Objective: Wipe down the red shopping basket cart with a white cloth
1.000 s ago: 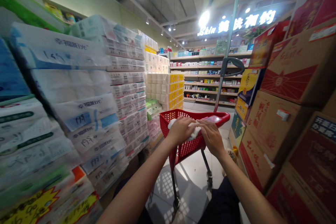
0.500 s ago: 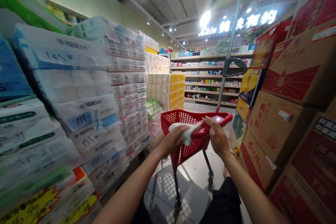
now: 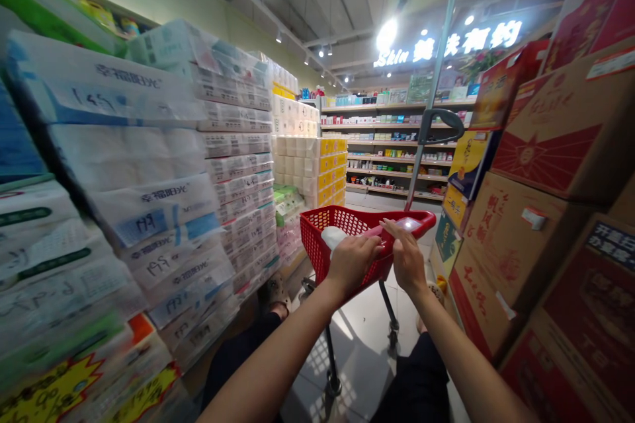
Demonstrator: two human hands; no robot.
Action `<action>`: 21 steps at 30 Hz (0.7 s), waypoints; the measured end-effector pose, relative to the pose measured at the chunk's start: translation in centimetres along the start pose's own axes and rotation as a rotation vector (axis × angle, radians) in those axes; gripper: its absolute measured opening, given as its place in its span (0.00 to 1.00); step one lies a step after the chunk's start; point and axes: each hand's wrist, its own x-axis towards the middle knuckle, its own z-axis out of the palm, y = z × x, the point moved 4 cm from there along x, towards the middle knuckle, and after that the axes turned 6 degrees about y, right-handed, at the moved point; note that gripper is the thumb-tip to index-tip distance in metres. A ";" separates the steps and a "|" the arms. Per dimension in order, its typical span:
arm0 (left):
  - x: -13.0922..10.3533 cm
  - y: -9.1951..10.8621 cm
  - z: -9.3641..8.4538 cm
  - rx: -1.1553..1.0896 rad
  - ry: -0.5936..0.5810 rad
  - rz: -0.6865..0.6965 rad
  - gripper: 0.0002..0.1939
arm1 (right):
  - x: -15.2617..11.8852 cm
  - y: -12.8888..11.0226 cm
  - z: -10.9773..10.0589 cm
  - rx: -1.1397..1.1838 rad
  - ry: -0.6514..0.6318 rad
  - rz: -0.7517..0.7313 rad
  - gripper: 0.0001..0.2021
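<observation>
A red plastic shopping cart (image 3: 322,218) with a perforated basket stands in front of me, its red handle (image 3: 421,219) on the near right side. My left hand (image 3: 354,261) is closed at the left part of the handle, its fingertips against the red plastic. A bunched white cloth (image 3: 333,236) shows beyond its knuckles; the part under the palm is hidden. Just right of it, my right hand (image 3: 407,254) grips the handle, fingers laid over the top and pointing left. The two hands are close together.
Tall stacks of wrapped tissue packs (image 3: 173,211) line the left side. Cardboard boxes (image 3: 536,238) are piled on the right. A pole with a grey loop (image 3: 441,127) rises behind the cart handle. Stocked shelves (image 3: 391,143) stand farther back, over a tiled floor (image 3: 362,344).
My left hand has slid right along the handle, closer to my right hand. The cloth, draped over the handle before, now shows only left of the hand. My right hand stays on the handle.
</observation>
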 end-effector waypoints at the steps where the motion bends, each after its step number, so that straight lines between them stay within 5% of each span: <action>1: 0.3 0.1 0.1 0.009 -0.002 -0.018 0.17 | 0.0 0.1 0.0 -0.001 0.003 0.001 0.24; 8: 2.1 1.3 -0.9 -0.060 -0.001 -0.215 0.20 | -0.1 0.4 -0.5 0.025 0.004 0.040 0.24; 13: 1.9 3.8 -1.4 -0.254 -0.019 -0.128 0.18 | -0.3 0.6 -0.6 0.055 0.001 0.042 0.25; 17: 1.9 2.2 -1.7 -0.396 0.005 -0.141 0.14 | -0.3 0.6 -0.6 0.082 0.013 0.054 0.24; 21: 1.9 1.4 -1.0 -0.105 -0.061 -0.042 0.19 | -0.3 0.2 -0.3 0.123 0.005 0.061 0.25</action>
